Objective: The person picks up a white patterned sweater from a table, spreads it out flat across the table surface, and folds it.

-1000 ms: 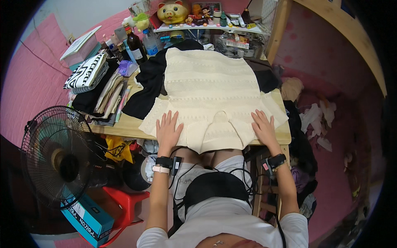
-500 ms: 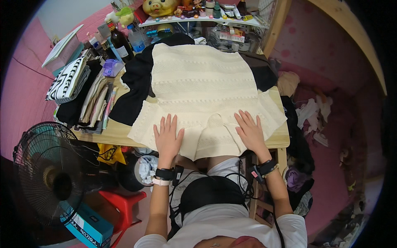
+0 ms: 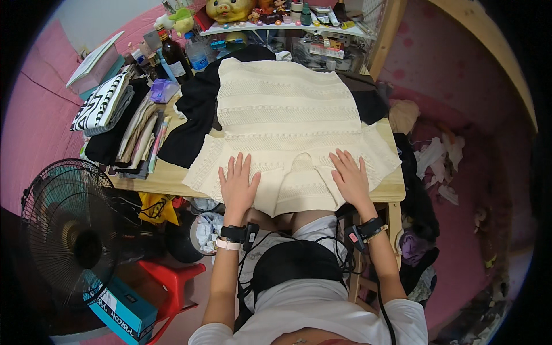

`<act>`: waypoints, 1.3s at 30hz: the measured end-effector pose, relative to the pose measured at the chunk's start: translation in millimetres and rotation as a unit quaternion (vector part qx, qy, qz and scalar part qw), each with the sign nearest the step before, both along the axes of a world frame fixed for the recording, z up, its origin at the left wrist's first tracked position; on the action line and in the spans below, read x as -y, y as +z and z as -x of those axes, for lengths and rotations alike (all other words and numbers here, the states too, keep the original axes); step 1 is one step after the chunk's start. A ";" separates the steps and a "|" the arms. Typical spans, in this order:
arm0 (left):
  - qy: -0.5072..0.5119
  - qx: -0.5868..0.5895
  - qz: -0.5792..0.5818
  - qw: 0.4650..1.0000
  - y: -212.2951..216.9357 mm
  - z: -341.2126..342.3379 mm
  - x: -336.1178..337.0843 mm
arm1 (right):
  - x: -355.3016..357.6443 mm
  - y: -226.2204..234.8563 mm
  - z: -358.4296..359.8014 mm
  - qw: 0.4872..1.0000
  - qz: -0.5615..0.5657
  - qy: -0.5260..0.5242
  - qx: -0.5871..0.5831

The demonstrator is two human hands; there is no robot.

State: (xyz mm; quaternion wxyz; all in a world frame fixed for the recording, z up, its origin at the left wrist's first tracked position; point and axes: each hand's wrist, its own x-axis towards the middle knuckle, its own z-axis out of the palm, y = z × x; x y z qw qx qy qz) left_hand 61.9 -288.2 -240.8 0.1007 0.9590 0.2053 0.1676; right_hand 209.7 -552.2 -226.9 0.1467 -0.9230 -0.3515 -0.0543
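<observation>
A cream knitted top (image 3: 287, 106) with raised pattern bands lies spread out on the wooden table (image 3: 155, 179). Its sleeves reach out to both sides at the near end, and its split, open neck part hangs a little over the front edge. My left hand (image 3: 237, 185) rests flat on the knit left of the split, fingers apart. On the other side of the split, my right hand (image 3: 349, 181) also lies flat with fingers spread. Neither hand grips the cloth. Dark clothing (image 3: 198, 109) lies partly hidden underneath, showing at left, far side and right.
Folded clothes (image 3: 129, 135) are stacked at the table's left, with a purple packet (image 3: 163, 91) and bottles (image 3: 174, 57) beyond. A white shelf (image 3: 276, 27) with small items stands at the back. A black fan (image 3: 72, 230) and red stool (image 3: 172, 282) stand lower left.
The whole view has shifted slightly. Both hands stay flat on the knitted top in nearly the same places, and the top lies much as before.
</observation>
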 end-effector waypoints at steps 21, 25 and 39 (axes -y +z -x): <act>0.005 -0.014 0.018 1.000 0.8 -0.5 0.0 | 3.0 -5.8 1.7 0.998 -0.054 0.002 0.012; 0.003 -0.017 0.013 1.000 0.9 -0.8 -1.0 | 2.4 -4.2 1.4 0.998 -0.062 0.002 0.016; 0.001 -0.012 -0.001 1.000 -2.0 -1.3 0.4 | 5.2 -4.3 3.1 0.998 -0.062 -0.011 0.010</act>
